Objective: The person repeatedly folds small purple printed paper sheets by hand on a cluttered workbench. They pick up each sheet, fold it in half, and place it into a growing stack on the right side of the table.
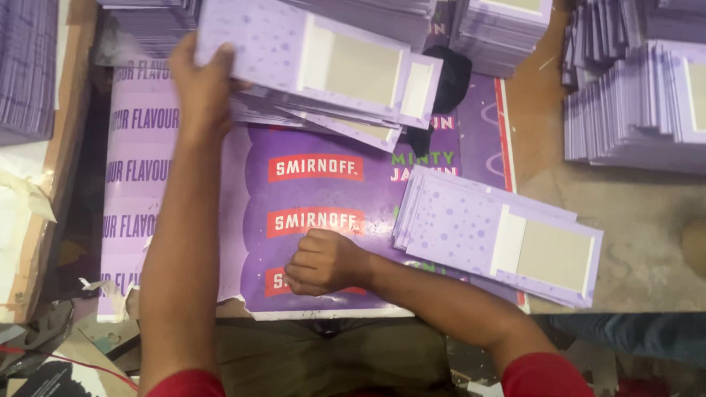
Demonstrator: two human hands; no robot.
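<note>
Figure: 2 bare hands at a counter stacked with lilac card blanks.

Nearest us, the right hand rests on the purple printed sheet, fingers curled together and holding nothing. Beyond it lies a low stack of blanks. Farther off, the left hand grips the corner of the top blank on a fanned pile. We judge that a corner pull could drag the loose pile askew or crease the card.

Two hands, one purple poster
</note>
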